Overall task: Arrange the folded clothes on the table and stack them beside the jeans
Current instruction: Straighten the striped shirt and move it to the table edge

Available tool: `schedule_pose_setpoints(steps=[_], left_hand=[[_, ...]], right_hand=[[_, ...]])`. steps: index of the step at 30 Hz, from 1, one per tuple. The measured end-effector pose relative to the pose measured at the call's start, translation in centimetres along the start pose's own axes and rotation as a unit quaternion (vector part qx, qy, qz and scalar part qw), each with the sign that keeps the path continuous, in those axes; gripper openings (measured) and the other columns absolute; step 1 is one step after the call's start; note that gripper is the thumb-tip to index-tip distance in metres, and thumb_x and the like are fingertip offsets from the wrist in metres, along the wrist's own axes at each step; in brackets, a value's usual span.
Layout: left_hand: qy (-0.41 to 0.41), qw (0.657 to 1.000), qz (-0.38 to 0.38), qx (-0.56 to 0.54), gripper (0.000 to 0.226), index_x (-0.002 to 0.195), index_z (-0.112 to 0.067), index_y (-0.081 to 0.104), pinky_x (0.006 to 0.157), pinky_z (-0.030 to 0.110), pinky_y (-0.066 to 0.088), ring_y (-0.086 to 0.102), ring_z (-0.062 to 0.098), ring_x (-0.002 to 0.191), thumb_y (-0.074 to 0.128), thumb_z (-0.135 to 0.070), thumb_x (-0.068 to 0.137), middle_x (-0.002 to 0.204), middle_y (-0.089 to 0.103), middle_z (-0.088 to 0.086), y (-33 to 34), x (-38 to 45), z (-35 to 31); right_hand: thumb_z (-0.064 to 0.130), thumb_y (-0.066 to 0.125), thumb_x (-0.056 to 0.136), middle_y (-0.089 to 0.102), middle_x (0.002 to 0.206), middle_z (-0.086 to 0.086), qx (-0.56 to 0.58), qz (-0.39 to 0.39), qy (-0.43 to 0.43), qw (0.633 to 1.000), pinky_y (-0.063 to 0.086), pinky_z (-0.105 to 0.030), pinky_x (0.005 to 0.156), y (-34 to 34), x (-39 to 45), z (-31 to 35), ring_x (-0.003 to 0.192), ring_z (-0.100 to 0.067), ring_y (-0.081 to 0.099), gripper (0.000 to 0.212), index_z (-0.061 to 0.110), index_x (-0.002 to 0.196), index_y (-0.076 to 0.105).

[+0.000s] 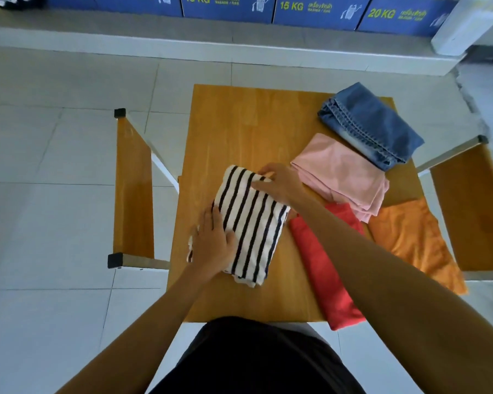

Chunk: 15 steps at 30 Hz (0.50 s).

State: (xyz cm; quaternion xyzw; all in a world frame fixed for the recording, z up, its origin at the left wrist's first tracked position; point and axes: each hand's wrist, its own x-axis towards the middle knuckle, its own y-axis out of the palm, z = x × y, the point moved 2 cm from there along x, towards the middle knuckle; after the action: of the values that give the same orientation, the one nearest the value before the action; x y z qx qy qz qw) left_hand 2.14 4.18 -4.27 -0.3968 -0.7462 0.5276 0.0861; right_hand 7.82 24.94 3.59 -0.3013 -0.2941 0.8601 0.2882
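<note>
**Striped top in hand, stack not yet started**

Step in hand, by my reading: squaring up or taking hold of the striped top [251, 223] at frame centre, ahead of moving it toward the jeans [370, 123].

Hands: left hand [214, 243] lies on the top's lower-left edge, fingers fairly straight, pressing more than gripping. Right hand [279, 183] sits at the upper-right corner, fingers curled, pinching the cloth there.

Layout on the tabletop [239, 123]: jeans folded at upper right. Pink top [342, 174] just below-left of them, touching or nearly so. Red top [325, 265] runs down toward the near edge and overhangs it; its upper end is partly hidden under the right forearm. Orange top [410, 240] at right, overhanging the edge.

Striped top: white with dark stripes, folded to a rough rectangle, lower edge bunched.

Next move likely calls for a two-hand lift keeping the fold intact, then a set-down beside the jeans, probably on the pink top.
</note>
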Motion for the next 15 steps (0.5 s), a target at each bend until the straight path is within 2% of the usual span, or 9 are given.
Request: schedule_pose_setpoints(steps=[2,5,8,11,13,15], left_hand=[[-0.051,0.999,0.009,-0.016,0.074,0.155,-0.012,0.005,0.123,0.049,0.007,0.011,0.03,0.151,0.042,-0.042,0.098,0.164,0.009,0.011,0.3,-1.3,-0.8],[-0.06,0.998,-0.008,-0.023,0.076,0.155,-0.009,0.004,0.121,0.047,-0.001,-0.003,0.033,0.152,0.045,-0.037,0.097,0.164,0.0,0.015,-0.9,-1.1,-2.0],[0.002,0.999,-0.041,-0.021,0.061,0.153,-0.006,0.017,0.121,0.045,-0.001,0.002,0.029,0.152,0.04,-0.029,0.101,0.164,0.009,0.014,-3.2,2.6,-3.4],[0.093,0.995,-0.041,-0.004,0.046,0.142,-0.008,0.039,0.122,0.049,0.001,0.015,0.025,0.151,0.028,-0.033,0.104,0.157,0.031,0.013,-4.4,7.4,-5.0],[0.156,0.986,0.004,0.065,0.049,0.142,-0.01,0.04,0.12,0.053,-0.002,0.019,0.025,0.15,0.024,-0.038,0.105,0.154,0.037,0.01,-4.1,9.9,-5.7],[0.179,0.973,0.04,0.14,0.049,0.142,-0.014,0.041,0.119,0.06,-0.003,0.025,0.025,0.147,0.024,-0.04,0.104,0.149,0.042,0.008,-3.6,11.4,-5.1]], right_hand=[[0.036,0.074,0.086,0.071,0.099,0.003,0.011,-0.028,-0.014,0.999,0.05,-0.024,0.069,-0.7,1.8,1.6,0.082,-0.01,0.065,0.034,0.02,0.114,0.066],[0.036,0.069,0.087,0.068,0.108,0.003,-0.031,-0.058,-0.011,0.998,0.056,-0.035,0.081,-1.4,2.3,1.0,0.096,-0.015,0.066,0.033,0.019,0.116,0.064],[0.052,0.056,0.089,0.068,0.087,-0.001,-0.166,-0.008,0.096,0.981,0.053,-0.035,0.07,-1.2,-0.5,-2.1,0.086,-0.022,0.068,0.04,0.014,0.099,0.063],[0.072,0.042,0.091,0.072,0.066,-0.001,-0.241,0.111,0.187,0.946,0.048,-0.033,0.074,1.0,-4.5,-5.3,0.065,-0.016,0.07,0.064,0.014,0.082,0.066],[0.072,0.039,0.092,0.073,0.063,0.0,-0.21,0.128,0.188,0.951,0.051,-0.033,0.078,2.7,-5.3,-6.2,0.061,-0.014,0.071,0.062,0.016,0.079,0.064],[0.063,0.038,0.095,0.072,0.066,0.0,-0.197,0.123,0.16,0.959,0.054,-0.036,0.083,3.8,-4.8,-5.9,0.069,-0.017,0.07,0.054,0.017,0.077,0.06]])
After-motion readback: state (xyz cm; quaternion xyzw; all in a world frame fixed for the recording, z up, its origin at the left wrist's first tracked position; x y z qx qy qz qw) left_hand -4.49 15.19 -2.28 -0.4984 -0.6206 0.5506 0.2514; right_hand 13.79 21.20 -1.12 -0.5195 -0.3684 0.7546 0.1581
